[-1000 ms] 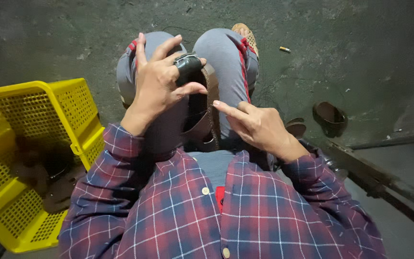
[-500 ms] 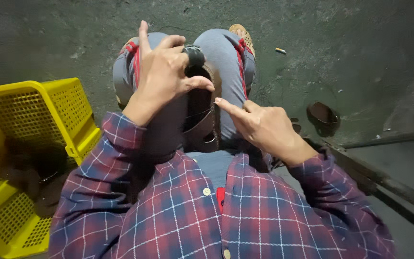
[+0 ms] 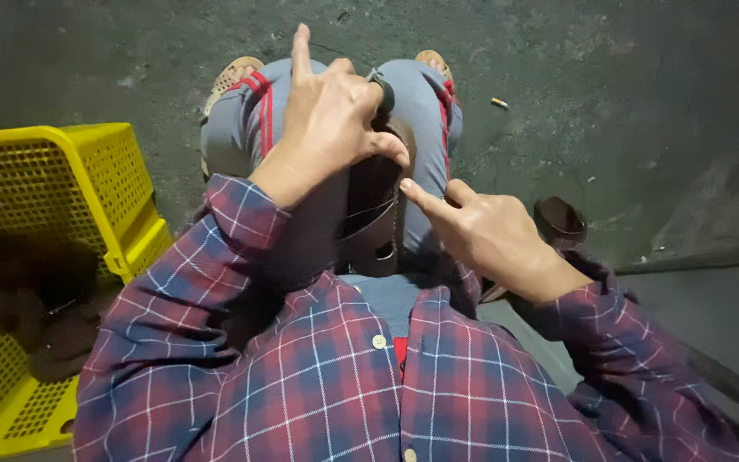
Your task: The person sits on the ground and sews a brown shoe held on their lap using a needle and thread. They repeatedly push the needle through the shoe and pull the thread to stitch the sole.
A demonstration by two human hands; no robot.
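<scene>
Brown leather shoe (image 3: 375, 218) wedged upright between grey-trousered knees (image 3: 421, 94), toe end clenched in left hand (image 3: 328, 120) grip with forefinger raised, right hand (image 3: 485, 235) released, forefinger touching shoe's side edge; yellow perforated crate (image 3: 87, 184) at left, second dark shoe (image 3: 560, 221) on concrete floor (image 3: 609, 103).

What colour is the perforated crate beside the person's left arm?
Yellow. The crate shows in the head view, at the left edge, with dark items inside it.
</scene>
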